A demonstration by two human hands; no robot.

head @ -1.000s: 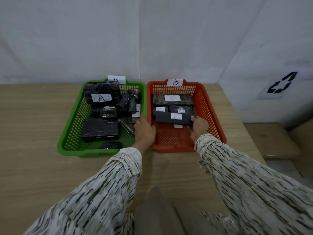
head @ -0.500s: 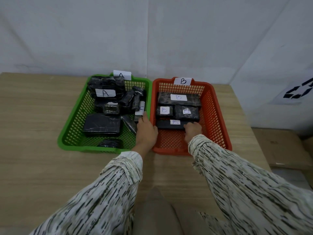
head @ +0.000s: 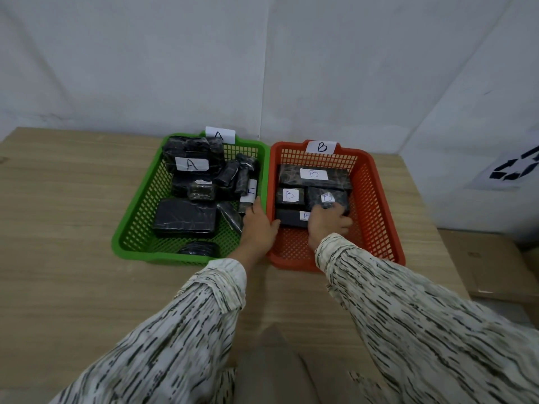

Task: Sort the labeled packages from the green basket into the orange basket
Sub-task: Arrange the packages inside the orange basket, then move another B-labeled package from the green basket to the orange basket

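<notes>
Right hand: palm down in the orange basket, fingers curled over the flat black package at the front of the stack, hiding its right half and most of its label; whether it actually grasps cannot be told. Left hand: open, resting on the shared rims. Three B-labelled packages lie behind. Orange basket's near floor bare. Green basket: crowded, several labels hidden.
</notes>
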